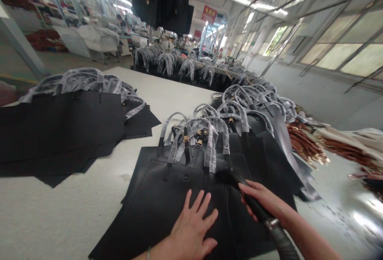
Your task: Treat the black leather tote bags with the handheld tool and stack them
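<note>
My left hand [194,226] lies with spread fingers on a black bag panel [155,208] at the bottom middle. To its right, my right hand [263,200] is wrapped round a black tool [254,206] with a metal band and a thick ribbed hose. The tool's dark head rests on or just over the panel near the handle base. Plastic-wrapped handles [212,144] with gold buckles [199,143] lie at the panel's top edge. More black panels with wrapped handles overlap behind and to the right.
Another pile of black panels [62,124] covers the left of the pale table [98,208]. Brown straps [308,144] lie at the right. Black bags [161,6] hang overhead beyond the table, and rows of wrapped handles [188,68] stand at the back.
</note>
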Available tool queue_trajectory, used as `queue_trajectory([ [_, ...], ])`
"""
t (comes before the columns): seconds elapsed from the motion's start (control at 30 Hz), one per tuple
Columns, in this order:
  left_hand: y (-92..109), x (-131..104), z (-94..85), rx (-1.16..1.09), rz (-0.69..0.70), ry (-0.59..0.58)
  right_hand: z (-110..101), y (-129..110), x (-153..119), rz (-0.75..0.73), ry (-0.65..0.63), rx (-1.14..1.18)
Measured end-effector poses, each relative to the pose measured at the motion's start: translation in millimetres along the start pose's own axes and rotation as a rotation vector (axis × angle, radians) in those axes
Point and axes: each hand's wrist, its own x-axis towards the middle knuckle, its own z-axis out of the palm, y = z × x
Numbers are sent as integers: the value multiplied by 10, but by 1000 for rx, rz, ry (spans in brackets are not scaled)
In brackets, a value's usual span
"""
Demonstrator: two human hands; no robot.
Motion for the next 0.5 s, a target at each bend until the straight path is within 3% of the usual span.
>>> queue_trajectory([
  [0.17, 21, -9, 19, -7, 7, -8, -89, 76, -64, 99, -56, -2],
  [0.23, 27, -7, 13, 5, 8, -7, -45, 51, -7, 73, -54, 3],
  [0.37, 30, -15, 11, 41, 1, 11, 74, -105, 124, -115, 108, 2],
  [0.43, 27, -24, 28, 51, -1, 26, 59, -159, 84, -197, 198, -1],
  [0.5, 21, -31, 50, 53, 2, 41, -3, -148, -28, -185, 202, -13],
])
